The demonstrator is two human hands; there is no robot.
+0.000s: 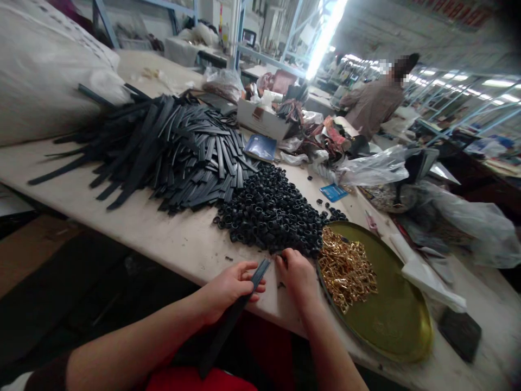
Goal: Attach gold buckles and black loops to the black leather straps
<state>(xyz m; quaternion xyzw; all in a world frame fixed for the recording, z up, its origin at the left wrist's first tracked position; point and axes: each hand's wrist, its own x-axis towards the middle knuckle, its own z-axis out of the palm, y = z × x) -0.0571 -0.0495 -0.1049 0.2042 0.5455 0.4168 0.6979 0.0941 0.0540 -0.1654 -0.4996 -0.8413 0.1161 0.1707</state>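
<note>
A pale table (175,233) bears black strips (175,146), small black loops (272,212) and a round golden tray (391,304).

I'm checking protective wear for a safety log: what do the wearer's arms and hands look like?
The left hand and right hand are bare, with no gloves, rings or watch showing. Both forearms are uncovered; a dark sleeve ends near the left elbow, and no sleeve shows on the right.

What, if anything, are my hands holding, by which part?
Your left hand holds a black strap near its far end; I can't tell about the right hand.
</note>
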